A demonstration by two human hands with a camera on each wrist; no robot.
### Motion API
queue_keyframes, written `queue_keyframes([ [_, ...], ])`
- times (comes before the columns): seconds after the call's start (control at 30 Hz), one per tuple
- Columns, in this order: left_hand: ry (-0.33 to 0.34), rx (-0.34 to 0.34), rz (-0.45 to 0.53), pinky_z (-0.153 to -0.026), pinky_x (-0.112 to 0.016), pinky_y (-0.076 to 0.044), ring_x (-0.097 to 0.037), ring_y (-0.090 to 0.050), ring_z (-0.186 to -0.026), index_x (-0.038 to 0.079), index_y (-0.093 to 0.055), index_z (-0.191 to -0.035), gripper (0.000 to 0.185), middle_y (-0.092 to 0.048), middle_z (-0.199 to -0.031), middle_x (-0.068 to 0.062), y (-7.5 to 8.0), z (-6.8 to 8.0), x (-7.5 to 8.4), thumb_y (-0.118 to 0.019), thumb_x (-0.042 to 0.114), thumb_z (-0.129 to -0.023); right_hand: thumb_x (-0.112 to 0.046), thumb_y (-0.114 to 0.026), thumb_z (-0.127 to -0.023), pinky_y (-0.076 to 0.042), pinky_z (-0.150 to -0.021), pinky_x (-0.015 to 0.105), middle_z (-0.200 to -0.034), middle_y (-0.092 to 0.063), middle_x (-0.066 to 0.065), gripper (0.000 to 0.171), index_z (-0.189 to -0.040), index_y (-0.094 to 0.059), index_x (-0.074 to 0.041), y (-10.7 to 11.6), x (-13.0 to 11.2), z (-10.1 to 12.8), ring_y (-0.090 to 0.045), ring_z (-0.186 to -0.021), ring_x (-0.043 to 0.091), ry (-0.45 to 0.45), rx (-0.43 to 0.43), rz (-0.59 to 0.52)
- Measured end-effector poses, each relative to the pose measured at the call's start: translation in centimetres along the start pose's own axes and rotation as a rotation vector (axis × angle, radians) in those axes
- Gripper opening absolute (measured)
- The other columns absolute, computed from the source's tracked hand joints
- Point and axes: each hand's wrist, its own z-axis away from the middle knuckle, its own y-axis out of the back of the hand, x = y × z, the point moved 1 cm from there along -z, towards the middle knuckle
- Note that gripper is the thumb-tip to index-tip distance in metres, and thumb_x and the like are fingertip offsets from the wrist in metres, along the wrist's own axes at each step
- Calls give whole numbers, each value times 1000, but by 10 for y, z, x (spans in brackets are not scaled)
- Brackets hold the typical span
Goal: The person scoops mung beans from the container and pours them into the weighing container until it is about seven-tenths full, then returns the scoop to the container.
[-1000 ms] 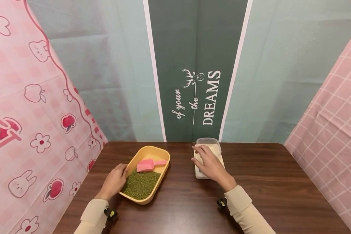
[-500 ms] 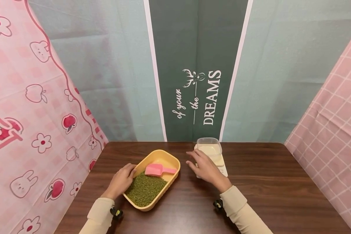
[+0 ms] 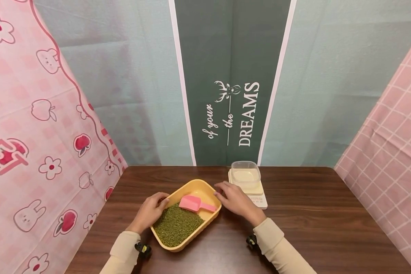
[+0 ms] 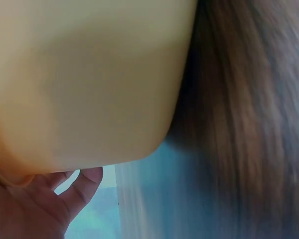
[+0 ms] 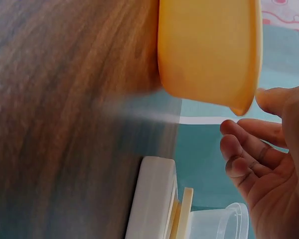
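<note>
A yellow tray [image 3: 210,220] stands at a slant on the table, green mung beans [image 3: 178,226] filling its near part. On the bare far part lies a pink scoop [image 3: 191,203], its handle toward the right rim. My left hand [image 3: 150,211] grips the tray's left rim; in the left wrist view the tray's outer wall [image 4: 99,89] hides part of the fingers. At the far right corner is my right hand [image 3: 238,201], fingers loosely bent. The right wrist view has its thumb [image 5: 276,101] right at the tray's rim, the other fingers spread just outside.
Behind my right hand, a white kitchen scale [image 3: 260,201] bears a clear plastic container [image 3: 245,173] near the table's back edge. The brown wooden table [image 3: 315,220] meets a green fabric drape [image 3: 150,95] at the back, and pink patterned drapes stand on both sides.
My left hand has slid the tray rightward and slightly nearer, turning it a little. My right hand has left the scale and come left to the tray's corner.
</note>
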Motion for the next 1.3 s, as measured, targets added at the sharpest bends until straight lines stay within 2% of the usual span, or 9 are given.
queue_keyframes([
  [0.13,34,-10,57,-86,-39,-55,-11,-68,-95,18,-75,-122,18,-75,-106,3,-3,-1,3,-67,21,-105,-22,-72,-101,-59,-85,35,-105,-75,2,24,-120,-76,-7,-3,1,-1,-70,-92,14,-15,-22,-14],
  [0.27,48,4,112,-86,-38,-57,-11,-70,-94,16,-75,-123,20,-76,-103,2,-5,0,5,-68,17,-104,-18,-73,-100,-59,-96,44,-117,-78,8,24,-120,-76,-6,-4,0,-1,-74,-107,23,-10,-37,-15],
  [0.3,52,9,128,-86,-37,-57,-11,-70,-95,16,-75,-123,20,-76,-103,1,-5,1,5,-68,17,-104,-17,-74,-99,-59,-96,45,-117,-78,9,24,-120,-75,-6,-4,0,-1,-74,-107,23,-9,-40,-15],
  [0.4,58,39,167,-87,-36,-56,-14,-71,-98,14,-75,-125,22,-77,-107,-2,-6,7,5,-67,14,-104,-14,-73,-98,-60,-92,44,-112,-78,7,26,-122,-74,-5,-4,0,0,-74,-101,20,-11,-47,0],
  [0.5,80,77,186,-89,-35,-56,-18,-71,-104,12,-73,-129,25,-77,-114,-5,-7,15,5,-67,11,-104,-14,-72,-98,-60,-82,39,-98,-76,3,29,-126,-73,-6,-3,-1,0,-69,-88,15,-20,-56,22],
  [0.7,139,146,183,-98,-43,-54,-27,-70,-116,5,-67,-137,33,-75,-124,-12,-8,32,9,-64,8,-104,-13,-69,-98,-48,-63,27,-73,-59,-8,33,-131,-70,-6,-2,0,2,-54,-69,8,-35,-66,42],
  [0.8,167,181,170,-95,-43,-55,-28,-70,-114,3,-67,-135,31,-75,-123,-14,-9,38,12,-63,7,-104,-13,-69,-98,-43,-59,24,-68,-52,-10,35,-132,-69,-7,-1,1,2,-50,-65,7,-41,-69,44],
  [1.0,209,253,139,-81,-31,-54,-21,-67,-98,1,-72,-121,21,-75,-113,-14,-11,45,16,-64,3,-102,-12,-68,-97,-41,-56,25,-65,-49,-10,38,-134,-67,-7,-1,2,3,-48,-62,7,-58,-80,43],
  [1.3,222,250,160,-79,-29,-55,-20,-68,-96,1,-74,-122,23,-75,-117,-15,-13,43,16,-61,4,-103,-11,-69,-95,-42,-55,27,-66,-50,-8,45,-139,-63,-6,1,0,7,-48,-60,9,-88,-103,38],
])
